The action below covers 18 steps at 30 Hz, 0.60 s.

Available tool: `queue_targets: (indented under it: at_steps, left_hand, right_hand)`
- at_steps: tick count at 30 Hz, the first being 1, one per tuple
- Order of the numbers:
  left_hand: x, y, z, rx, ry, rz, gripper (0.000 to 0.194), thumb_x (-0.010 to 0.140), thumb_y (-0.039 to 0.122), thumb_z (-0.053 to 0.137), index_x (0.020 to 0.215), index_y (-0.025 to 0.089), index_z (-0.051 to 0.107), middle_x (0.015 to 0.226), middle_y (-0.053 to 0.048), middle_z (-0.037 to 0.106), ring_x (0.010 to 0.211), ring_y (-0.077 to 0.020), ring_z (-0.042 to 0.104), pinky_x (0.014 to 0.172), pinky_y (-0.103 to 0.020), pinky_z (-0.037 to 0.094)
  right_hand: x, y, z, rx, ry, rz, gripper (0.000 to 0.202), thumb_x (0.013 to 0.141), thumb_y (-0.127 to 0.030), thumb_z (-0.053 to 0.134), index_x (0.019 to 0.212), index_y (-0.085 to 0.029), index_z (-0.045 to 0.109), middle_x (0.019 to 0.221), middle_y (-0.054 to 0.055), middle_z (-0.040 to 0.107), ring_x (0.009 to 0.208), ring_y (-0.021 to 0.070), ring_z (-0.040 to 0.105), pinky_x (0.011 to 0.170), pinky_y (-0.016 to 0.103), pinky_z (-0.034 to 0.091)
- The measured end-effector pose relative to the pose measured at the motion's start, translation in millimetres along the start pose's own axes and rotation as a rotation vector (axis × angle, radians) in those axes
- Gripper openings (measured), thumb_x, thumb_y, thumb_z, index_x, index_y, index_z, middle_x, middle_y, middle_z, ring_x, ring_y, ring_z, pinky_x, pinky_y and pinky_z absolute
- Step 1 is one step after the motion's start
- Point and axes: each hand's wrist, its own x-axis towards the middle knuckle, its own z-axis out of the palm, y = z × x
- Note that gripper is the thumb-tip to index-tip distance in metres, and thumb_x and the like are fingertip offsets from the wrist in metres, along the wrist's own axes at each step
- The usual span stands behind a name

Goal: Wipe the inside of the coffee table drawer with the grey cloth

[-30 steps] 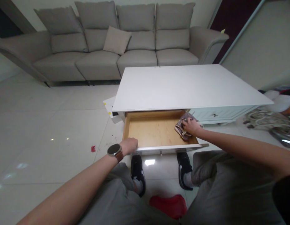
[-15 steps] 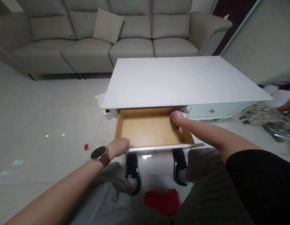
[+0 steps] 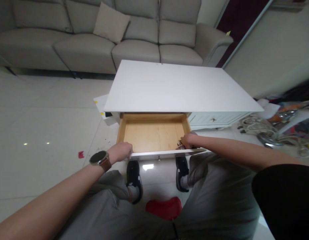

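A wooden drawer [image 3: 154,133] with a white front stands pulled out of the white coffee table [image 3: 174,88]. My left hand [image 3: 121,151] is closed on the drawer's front left corner, a watch [image 3: 98,158] on its wrist. Inside the drawer, at its front right corner, my right hand [image 3: 188,140] is closed round a crumpled cloth [image 3: 179,145], brownish with patterned parts. Most of the cloth is hidden by the hand. The drawer's bottom shows bare wood elsewhere.
Behind the table runs a grey sofa [image 3: 136,50] with a beige cushion [image 3: 111,22]. Cables and a metal stand base [image 3: 269,141] lie to the right. A red scrap [image 3: 80,154] is on the floor at left, and a red seat [image 3: 164,208] sits between my legs.
My right hand has moved with the cloth from the drawer's back right towards its front right corner. My left hand stays on the front left corner. The view has shifted somewhat.
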Motion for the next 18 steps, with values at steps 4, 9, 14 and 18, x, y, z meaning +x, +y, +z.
queue_targets:
  at_steps: [4, 9, 14, 18]
  left_hand:
    - [1.1, -1.5, 2.5, 0.008, 0.017, 0.016, 0.016, 0.077, 0.020, 0.065, 0.081, 0.020, 0.081, 0.087, -0.012, 0.077, 0.086, -0.0243, 0.071, 0.074, -0.029, 0.048]
    - [-0.1, 2.5, 1.4, 0.031, 0.022, 0.001, 0.017, 0.077, 0.017, 0.064, 0.084, 0.017, 0.080, 0.092, -0.015, 0.077, 0.091, -0.0263, 0.072, 0.076, -0.030, 0.050]
    - [-0.7, 7.1, -0.8, 0.022, 0.025, -0.030, 0.016, 0.076, 0.015, 0.065, 0.084, 0.013, 0.079, 0.094, -0.018, 0.076, 0.093, -0.0289, 0.072, 0.078, -0.033, 0.052]
    - [-2.0, 10.6, -3.9, 0.032, 0.012, -0.047, 0.016, 0.075, 0.012, 0.063, 0.081, 0.013, 0.077, 0.089, -0.017, 0.076, 0.090, -0.0267, 0.073, 0.076, -0.031, 0.053]
  right_hand:
    - [-20.6, -1.8, -33.6, -0.025, -0.056, 0.006, 0.044, 0.064, -0.028, 0.079, 0.106, -0.017, 0.075, 0.115, 0.019, 0.071, 0.103, 0.0351, 0.068, 0.082, 0.043, 0.055]
    - [-37.5, 4.7, -68.2, 0.039, 0.294, 0.031, 0.041, 0.081, -0.037, 0.064, 0.117, -0.018, 0.070, 0.118, 0.017, 0.067, 0.101, 0.0326, 0.068, 0.084, 0.041, 0.054]
    - [-25.9, -20.3, -55.9, 0.048, 0.485, -0.049, 0.066, 0.088, -0.025, 0.057, 0.152, -0.031, 0.042, 0.151, 0.017, 0.043, 0.116, 0.0337, 0.062, 0.089, 0.043, 0.053]
    - [9.4, -45.0, -17.5, 0.016, 0.257, -0.190, 0.087, 0.084, -0.021, 0.066, 0.157, -0.047, 0.026, 0.169, 0.011, 0.008, 0.142, 0.0464, 0.035, 0.096, 0.056, 0.049]
